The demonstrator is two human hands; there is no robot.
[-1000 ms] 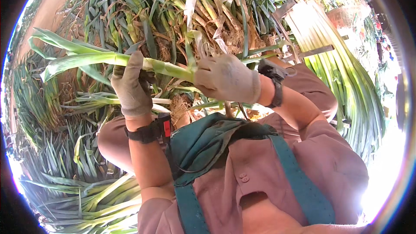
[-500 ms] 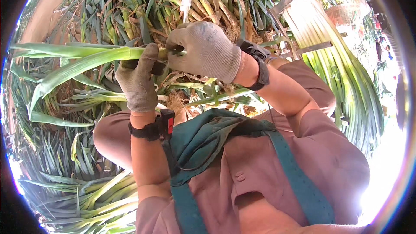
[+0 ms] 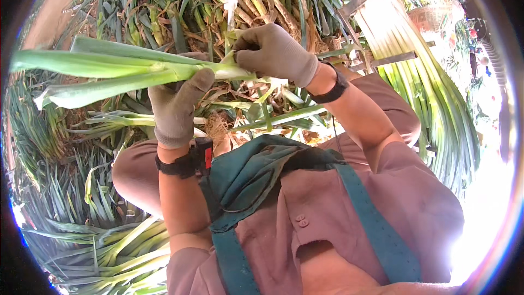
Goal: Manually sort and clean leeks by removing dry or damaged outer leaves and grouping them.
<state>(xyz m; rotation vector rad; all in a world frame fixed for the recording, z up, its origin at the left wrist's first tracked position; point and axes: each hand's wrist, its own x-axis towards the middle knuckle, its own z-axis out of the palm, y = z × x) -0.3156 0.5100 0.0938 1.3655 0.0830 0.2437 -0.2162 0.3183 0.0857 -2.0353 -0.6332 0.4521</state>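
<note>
A leek [image 3: 170,70] lies across my two gloved hands, its broad green leaves fanning out to the left and its pale stalk running right. My left hand [image 3: 177,106] is closed around it where the leaves branch, thumb on the near side. My right hand [image 3: 277,54] pinches a thin outer leaf [image 3: 229,58], which stands away from the pale stalk; the fingertips are partly hidden. The stalk's right end passes beneath my right hand. Below the hands, another leek with a root tuft [image 3: 218,125] rests between my legs.
Leeks with dry, brownish leaves are heaped ahead [image 3: 251,0]. At the right, a neat bundle of cleaned leeks [image 3: 396,38] lies on a rack with metal bars [image 3: 397,59]. More leeks [image 3: 125,251] spread at the lower left. Peeled scraps cover the ground before me.
The leek has turned, showing more pale stalk to the right. My right hand has shifted slightly right and up, and a leaf now stands away from the stalk.
</note>
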